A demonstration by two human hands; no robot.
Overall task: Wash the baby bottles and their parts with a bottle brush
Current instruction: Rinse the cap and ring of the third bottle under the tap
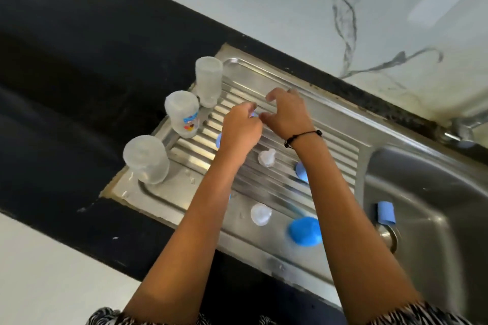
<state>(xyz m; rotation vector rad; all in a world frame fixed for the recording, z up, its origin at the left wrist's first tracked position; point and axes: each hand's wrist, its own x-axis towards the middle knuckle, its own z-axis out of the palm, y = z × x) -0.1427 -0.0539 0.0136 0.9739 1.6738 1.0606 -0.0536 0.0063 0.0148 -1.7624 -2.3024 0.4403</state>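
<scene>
Three upturned bottles [182,113] lined the drainboard [303,103] edge from nine to eleven o'clock, blocking that side; teats [266,158] and blue caps [305,231] cluttered six o'clock. The ribbed metal towards one o'clock lay open, as did the sink basin [427,192] at three

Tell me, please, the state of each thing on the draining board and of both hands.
Three bottles: upside down, standing on the board's left edge.
Clear teat: upright on the ridges.
Blue cap: lying near the front edge.
Left hand: pinching a small blue part.
Right hand: fingers curled; contents unclear.
</scene>
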